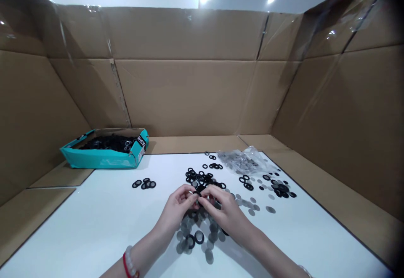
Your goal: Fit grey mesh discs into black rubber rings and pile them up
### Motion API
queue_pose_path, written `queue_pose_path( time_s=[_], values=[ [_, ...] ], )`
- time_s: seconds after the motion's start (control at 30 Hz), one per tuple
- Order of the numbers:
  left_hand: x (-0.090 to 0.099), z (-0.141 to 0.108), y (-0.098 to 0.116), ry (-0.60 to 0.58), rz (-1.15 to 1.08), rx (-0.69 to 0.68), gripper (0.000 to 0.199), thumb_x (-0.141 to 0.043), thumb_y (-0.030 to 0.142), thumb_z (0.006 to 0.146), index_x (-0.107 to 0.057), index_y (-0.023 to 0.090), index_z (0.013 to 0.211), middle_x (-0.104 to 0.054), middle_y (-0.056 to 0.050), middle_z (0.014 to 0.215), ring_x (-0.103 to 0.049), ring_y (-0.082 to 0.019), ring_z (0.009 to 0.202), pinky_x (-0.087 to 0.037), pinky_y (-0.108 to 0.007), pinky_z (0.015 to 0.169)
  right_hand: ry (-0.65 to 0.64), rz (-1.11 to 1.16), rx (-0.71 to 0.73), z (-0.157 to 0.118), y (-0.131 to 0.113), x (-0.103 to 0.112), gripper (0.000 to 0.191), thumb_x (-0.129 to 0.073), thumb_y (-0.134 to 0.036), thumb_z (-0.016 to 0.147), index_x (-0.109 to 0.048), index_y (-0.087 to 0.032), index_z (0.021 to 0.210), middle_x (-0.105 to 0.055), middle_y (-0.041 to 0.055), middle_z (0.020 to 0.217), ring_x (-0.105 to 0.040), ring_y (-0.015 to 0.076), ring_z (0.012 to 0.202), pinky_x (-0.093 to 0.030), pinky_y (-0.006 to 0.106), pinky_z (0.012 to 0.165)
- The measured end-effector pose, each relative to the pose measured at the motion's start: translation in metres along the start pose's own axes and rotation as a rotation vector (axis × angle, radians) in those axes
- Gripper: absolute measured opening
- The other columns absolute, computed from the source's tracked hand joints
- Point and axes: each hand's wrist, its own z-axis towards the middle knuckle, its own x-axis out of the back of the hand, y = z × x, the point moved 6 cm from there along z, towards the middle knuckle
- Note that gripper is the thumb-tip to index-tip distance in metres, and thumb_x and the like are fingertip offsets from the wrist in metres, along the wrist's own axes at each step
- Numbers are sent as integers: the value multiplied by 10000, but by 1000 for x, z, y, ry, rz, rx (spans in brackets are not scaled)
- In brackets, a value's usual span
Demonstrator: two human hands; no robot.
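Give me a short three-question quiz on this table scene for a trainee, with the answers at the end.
1. Which hand wears the red cord bracelet?
2. True or false: the teal cardboard box holds black rings.
3. Fill in the blank: the clear plastic bag holds grey ____.

Key:
1. The left hand
2. True
3. discs
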Motion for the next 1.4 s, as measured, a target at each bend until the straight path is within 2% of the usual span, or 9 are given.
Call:
queue_pose_path(
  time_s=[0.13, 0.27, 0.37, 0.53, 0.63, 0.8, 0.97, 1.23, 1.4],
  values=[
    [3, 1, 1, -49, 55, 7, 249, -687, 359, 762, -606, 191, 928, -546, 14, 702, -558, -152, 740, -445, -268, 745, -21, -15, 20, 1, -2, 1, 151, -506, -229, 929, -593, -215, 807, -581, 11, 778, -518, 165, 718, -399, 286, 654],
    [8, 0, 16, -49, 354, -165, 108, -641, 289, 777, -642, 180, 773, -595, -49, 882, -558, -193, 866, -444, -265, 749, -56, -86, 44, 2, -6, 3, 155, -517, -193, 906, -553, -209, 756, -560, 7, 741, -517, 172, 726, -393, 293, 656],
    [9, -1, 22, -21, 470, -231, 89, -609, 255, 781, -657, 190, 745, -587, -51, 900, -558, -204, 889, -446, -274, 758, -85, -110, 55, 2, -7, 3, 186, -527, -180, 889, -517, -205, 705, -551, 0, 720, -513, 167, 714, -385, 297, 658],
    [9, -2, 14, 55, 323, -121, 75, -631, 256, 754, -627, 182, 747, -600, -15, 758, -558, -175, 760, -420, -263, 706, -79, -42, 9, 2, 2, 0, 151, -531, -229, 915, -571, -216, 769, -575, 5, 746, -524, 163, 706, -388, 294, 651],
    [6, -2, 7, 24, 223, -43, 139, -665, 300, 741, -613, 176, 778, -573, 6, 688, -532, -155, 691, -408, -253, 664, -78, -22, 2, 2, 5, -1, 102, -560, -254, 911, -597, -220, 822, -580, 7, 768, -525, 162, 713, -392, 290, 654],
    [4, -2, 17, -76, 378, -134, 84, -617, 264, 790, -637, 185, 809, -613, -47, 867, -572, -192, 844, -439, -278, 750, -101, -27, 17, 2, 0, 0, 204, -552, -274, 917, -550, -209, 724, -560, 0, 733, -522, 166, 727, -385, 296, 669],
    [7, -4, 26, -30, 536, -277, 61, -627, 226, 776, -646, 190, 730, -586, -53, 932, -555, -208, 928, -415, -300, 836, -29, -74, 5, 1, -5, 3, 241, -562, -245, 892, -504, -201, 662, -527, -19, 669, -487, 152, 665, -356, 295, 654],
    [8, 0, 2, 21, 143, 6, 223, -677, 354, 732, -616, 167, 837, -563, 5, 694, -530, -148, 700, -398, -250, 669, -49, -11, -31, 2, 5, -3, 182, -516, -284, 927, -586, -198, 783, -569, -4, 736, -497, 141, 661, -370, 257, 611],
    [5, -1, 11, -10, 304, -38, 147, -644, 292, 724, -658, 149, 755, -612, -43, 772, -557, -178, 762, -410, -272, 708, -75, 1, -32, 3, 7, -5, 232, -536, -266, 907, -552, -186, 689, -559, -11, 675, -499, 134, 639, -370, 250, 594]
  ],
)
